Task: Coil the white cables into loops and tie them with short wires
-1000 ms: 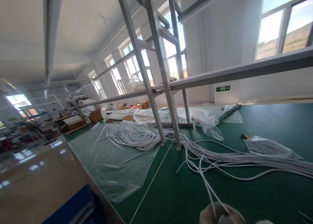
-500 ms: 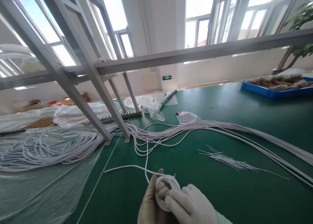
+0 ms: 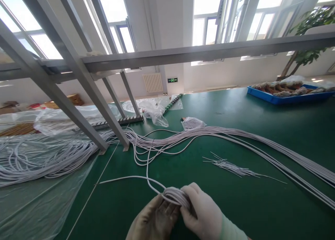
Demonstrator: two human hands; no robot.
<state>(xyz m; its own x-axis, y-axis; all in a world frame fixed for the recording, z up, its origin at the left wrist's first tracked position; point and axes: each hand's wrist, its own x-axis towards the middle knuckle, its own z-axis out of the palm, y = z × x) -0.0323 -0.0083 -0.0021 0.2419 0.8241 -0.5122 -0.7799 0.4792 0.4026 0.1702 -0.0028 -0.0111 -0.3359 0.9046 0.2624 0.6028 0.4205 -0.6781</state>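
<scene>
A small coil of white cable is held above the green table, tilted so that its loops are seen nearly edge-on. My gloved right hand pinches its right end between thumb and fingers. At the lower left, my gloved left hand is cupped palm up, its thumb and fingertips against the coil's left and underside. One loose cable end stretches left from the coil across the table. Another length of cable runs up from it toward the large cable bundle.
Thin white strips lie right of my hands. The bundle crosses the green table beneath a grey metal frame. Clear plastic sheeting covers the left side. A bagged item and a blue tray lie farther back.
The coil has tipped from face-on to nearly edge-on. My left fingers have come out of its middle, and that hand has turned palm up. My right hand has shifted to the coil's right end.
</scene>
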